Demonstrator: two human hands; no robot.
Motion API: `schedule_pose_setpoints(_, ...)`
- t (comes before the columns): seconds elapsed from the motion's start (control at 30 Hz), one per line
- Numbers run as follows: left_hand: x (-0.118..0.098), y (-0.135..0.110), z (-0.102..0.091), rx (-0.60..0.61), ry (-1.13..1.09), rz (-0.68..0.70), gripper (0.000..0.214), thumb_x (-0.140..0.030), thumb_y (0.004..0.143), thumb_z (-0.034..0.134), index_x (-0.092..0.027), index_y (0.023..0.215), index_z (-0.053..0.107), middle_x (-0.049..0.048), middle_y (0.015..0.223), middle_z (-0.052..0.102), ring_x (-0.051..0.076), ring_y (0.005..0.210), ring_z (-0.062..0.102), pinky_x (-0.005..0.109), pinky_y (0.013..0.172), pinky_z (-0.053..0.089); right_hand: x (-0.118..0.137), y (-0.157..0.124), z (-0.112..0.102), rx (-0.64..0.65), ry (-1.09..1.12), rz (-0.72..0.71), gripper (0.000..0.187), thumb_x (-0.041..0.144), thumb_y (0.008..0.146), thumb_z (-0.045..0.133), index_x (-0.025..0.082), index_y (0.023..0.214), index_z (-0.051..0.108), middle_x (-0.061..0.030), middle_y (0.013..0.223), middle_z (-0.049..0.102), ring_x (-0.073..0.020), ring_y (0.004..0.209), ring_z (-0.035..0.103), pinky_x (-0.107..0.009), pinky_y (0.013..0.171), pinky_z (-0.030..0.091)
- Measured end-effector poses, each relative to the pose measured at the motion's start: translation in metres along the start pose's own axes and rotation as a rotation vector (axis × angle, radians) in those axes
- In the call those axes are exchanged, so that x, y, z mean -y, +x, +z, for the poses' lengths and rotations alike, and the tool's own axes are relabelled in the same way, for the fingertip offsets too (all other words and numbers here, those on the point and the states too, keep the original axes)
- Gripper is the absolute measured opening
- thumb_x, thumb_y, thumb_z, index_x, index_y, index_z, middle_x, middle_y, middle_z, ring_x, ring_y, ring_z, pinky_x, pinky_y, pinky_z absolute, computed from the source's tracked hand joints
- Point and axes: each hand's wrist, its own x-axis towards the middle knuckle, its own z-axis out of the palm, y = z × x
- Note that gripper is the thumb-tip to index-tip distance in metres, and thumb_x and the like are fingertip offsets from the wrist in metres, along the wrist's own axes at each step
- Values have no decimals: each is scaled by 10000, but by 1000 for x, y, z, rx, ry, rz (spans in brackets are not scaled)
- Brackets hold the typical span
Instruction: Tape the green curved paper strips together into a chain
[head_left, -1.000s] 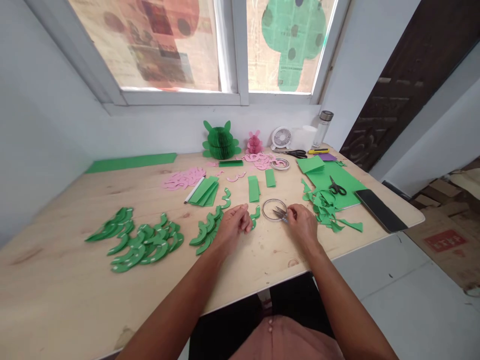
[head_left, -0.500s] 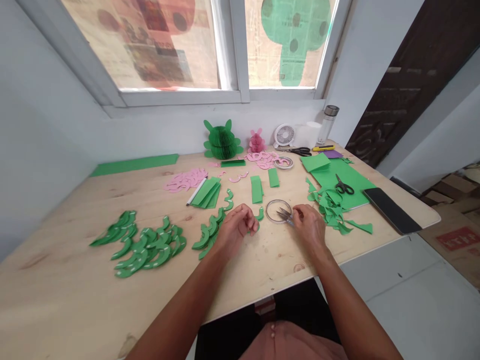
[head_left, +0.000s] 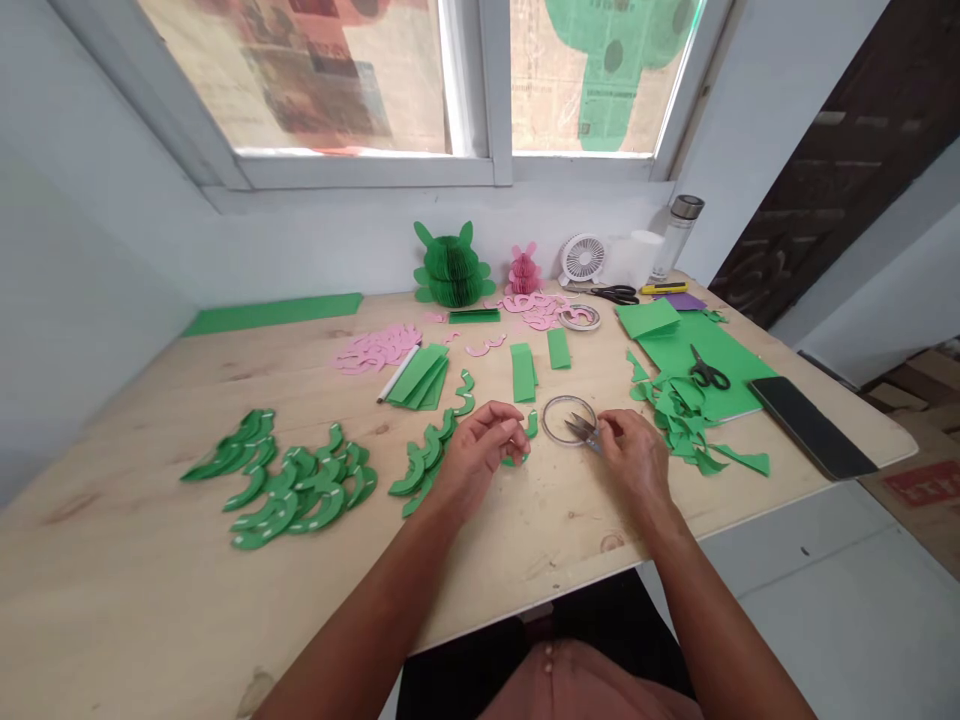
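My right hand (head_left: 634, 455) is closed around small scissors (head_left: 582, 428), whose metal blades point left and lie slightly apart. Their tips overlap a thin ring, apparently a roll of tape (head_left: 552, 434), on the table. My left hand (head_left: 484, 450) hovers to the left, fingers curled and thumb close to them; whatever it pinches, if anything, is hidden. Just beyond its fingertips shows a curved green paper strip (head_left: 532, 424), partly covered by the hand. Beside the left wrist sits a pile of curved green pieces (head_left: 420, 465) with white marks.
More green curved pieces (head_left: 300, 495) lie left. Pink cutouts (head_left: 379, 348), folded green paper (head_left: 420, 378) and a white pen (head_left: 397, 374) are farther back. Green scraps (head_left: 682, 415), black scissors (head_left: 709, 370) and a phone (head_left: 811, 425) lie right. A fan (head_left: 583, 258) stands by the wall.
The view has tilted down and shifted slightly, so the objects sit a little differently in it. My left fingers have turned slightly; my right hand keeps hold of the scissors.
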Motion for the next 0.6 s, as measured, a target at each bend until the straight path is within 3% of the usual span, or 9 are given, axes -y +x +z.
schedule_pose_setpoints(0.2, 2, 0, -1, -116, 145, 54, 181, -325, 705, 668, -158, 698, 598, 18, 599, 603, 138, 558, 552, 261, 521, 428, 0, 0, -1, -3, 11, -10, 199, 250, 824, 457, 180, 815, 643, -71, 818, 679, -188, 734, 585, -296, 718, 403)
schedule_pose_setpoints(0.4, 5, -1, 0, -199, 336, 131, 162, -309, 748, 637, -150, 759, 665, 23, 584, 641, 124, 511, 540, 250, 517, 430, 1, 0, -2, -8, 39, -17, 196, 238, 826, 453, 183, 817, 641, -69, 818, 678, -188, 735, 583, -299, 736, 407)
schedule_pose_setpoints(0.6, 5, -7, 6, -197, 492, 188, 154, -268, 790, 585, -157, 782, 692, 16, 613, 661, 117, 523, 534, 236, 535, 436, 2, 0, -3, -5, 55, -14, 187, 227, 828, 457, 186, 826, 639, -56, 805, 679, -182, 743, 584, -291, 741, 405)
